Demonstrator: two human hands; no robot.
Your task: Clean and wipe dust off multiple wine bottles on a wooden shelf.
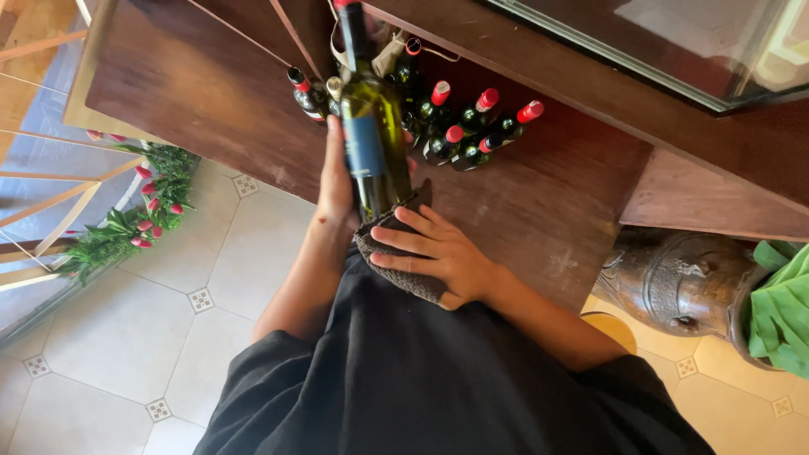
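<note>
My left hand [335, 181] grips a dark green wine bottle [371, 126] with a blue label and a red cap, held up in front of my chest. My right hand [434, 253] presses a dark grey cloth [392, 268] against the bottle's base. My fingers lie spread over the cloth. Both hands are above the edge of a brown wooden counter [522, 202].
Several red-capped bottles [463, 126] stand on the counter behind the held bottle. A dark bronze-coloured urn [674, 282] with green leaves [784, 307] stands at right on the tiled floor [152, 337]. Red tulips in greenery [143, 211] lie at left by a railing.
</note>
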